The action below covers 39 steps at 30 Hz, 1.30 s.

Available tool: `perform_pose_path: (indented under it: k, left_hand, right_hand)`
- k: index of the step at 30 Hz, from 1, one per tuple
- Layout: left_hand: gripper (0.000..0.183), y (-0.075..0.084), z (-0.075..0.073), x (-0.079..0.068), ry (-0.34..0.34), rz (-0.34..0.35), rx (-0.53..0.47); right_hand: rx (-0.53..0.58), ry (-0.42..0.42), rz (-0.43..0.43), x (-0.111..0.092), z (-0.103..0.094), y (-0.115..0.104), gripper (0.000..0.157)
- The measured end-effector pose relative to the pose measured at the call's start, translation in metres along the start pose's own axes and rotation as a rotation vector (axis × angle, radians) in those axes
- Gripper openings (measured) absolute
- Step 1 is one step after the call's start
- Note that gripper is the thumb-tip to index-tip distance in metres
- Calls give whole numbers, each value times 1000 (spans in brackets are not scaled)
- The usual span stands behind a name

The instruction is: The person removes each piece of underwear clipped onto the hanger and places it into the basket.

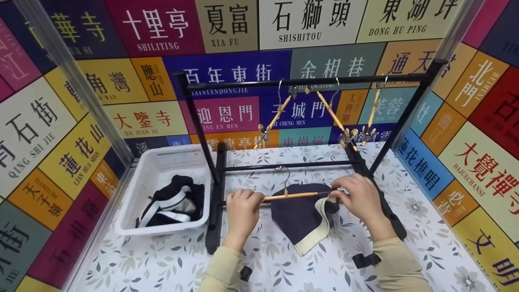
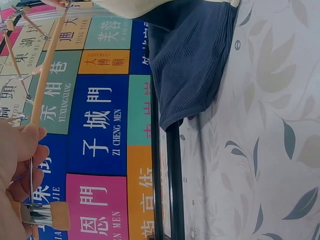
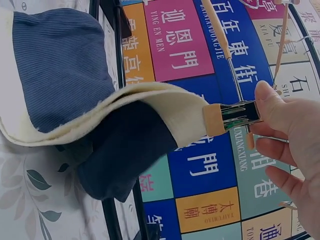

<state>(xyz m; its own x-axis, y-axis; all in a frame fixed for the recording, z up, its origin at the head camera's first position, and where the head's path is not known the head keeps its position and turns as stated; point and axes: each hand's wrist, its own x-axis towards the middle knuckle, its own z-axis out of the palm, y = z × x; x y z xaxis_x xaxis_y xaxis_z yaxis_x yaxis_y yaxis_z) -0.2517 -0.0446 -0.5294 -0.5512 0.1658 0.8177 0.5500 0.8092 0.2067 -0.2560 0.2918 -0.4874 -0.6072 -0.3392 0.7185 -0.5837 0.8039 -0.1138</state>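
Note:
Between the two hands a wooden clip hanger point(image 1: 300, 195) is held level, its metal hook upward. My left hand point(image 1: 244, 211) pinches the hanger's left end, right beside a clip point(image 2: 42, 215) that has no cloth in it. At the other end my right hand point(image 1: 363, 200) pinches the second clip point(image 3: 232, 119) between thumb and fingers. That clip's jaws bite the cream edge of a dark navy ribbed garment point(image 1: 290, 217). From there the garment hangs in folds, its cream band curving downward. Its far side is hidden behind the folds.
A black rack point(image 1: 308, 81) stands around the work, with several wooden clip hangers point(image 1: 330, 111) on its top bar. To the left, a white basket point(image 1: 125, 219) holds dark clothes point(image 1: 172, 205) with white bands. Colourful sign-covered walls point(image 1: 227, 61) enclose the flower-patterned table point(image 1: 162, 263).

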Motion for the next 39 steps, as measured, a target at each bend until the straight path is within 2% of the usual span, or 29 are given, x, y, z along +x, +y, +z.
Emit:
perform_pose_path:
  k: [13, 27, 39]
  left_hand:
    - [4, 1, -2, 2, 15, 7, -8]
    - [4, 0, -2, 3, 16, 22, -7]
    - [4, 0, -4, 2, 5, 23, -5]
  right_hand:
    - [30, 43, -21, 3, -2, -1, 32]
    - [32, 42, -17, 0, -1, -1, 32]
    - [50, -17, 12, -5, 1, 0, 31]
